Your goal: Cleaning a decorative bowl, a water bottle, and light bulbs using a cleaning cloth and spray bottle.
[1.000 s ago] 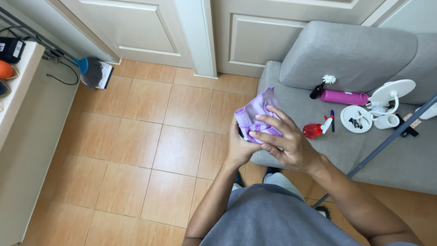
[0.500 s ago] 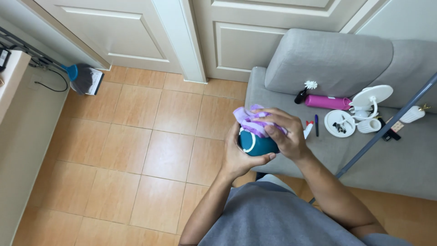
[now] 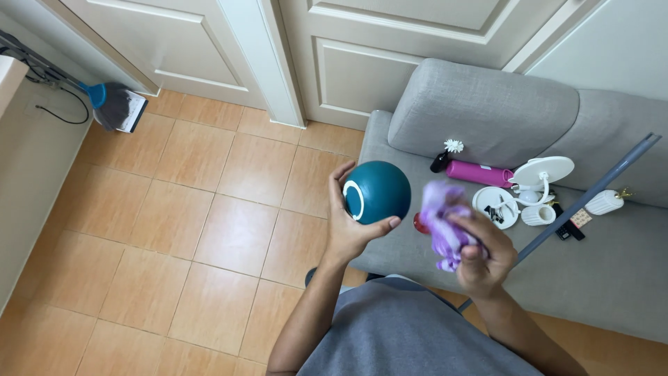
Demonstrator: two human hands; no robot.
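A: Far left: blue dustpan [image 3: 117, 106] leaning by the white door [image 3: 174, 42], black cable trailing on the tan tile floor [image 3: 209, 209]. Then the left hand [image 3: 348, 233], fingers curled up around a round teal vase [image 3: 378, 191], thumb across the front, pale-ringed opening facing sideways towards the camera. Held in the air over the floor, just off the edge of the grey sofa [image 3: 626, 278]

B: Looks slippery tbh. Smooth ball shape, one-handed cupped grip, hard tile right underneath. Probably a dropped and cracked vase if that thumb slides

A: Agreed. Next over, the right hand [image 3: 480, 254], fist closed tight on a bunched purple cloth [image 3: 442, 223], a bit blurred, just beside the vase but not touching it

B: Anything inside the vase?

A: Can't tell, opening too dark and small. Further right on the sofa seat: small black bottle with a white flower top [image 3: 445, 154], pink cylinder [image 3: 480, 173] lying flat, white dish [image 3: 495, 207] with some small dark bits in it, white ribbed cup [image 3: 536, 214], contents not visible. Grey pole [image 3: 591, 191] slanting across, close to the right elbow, easy enough to knock over onto all that clutter
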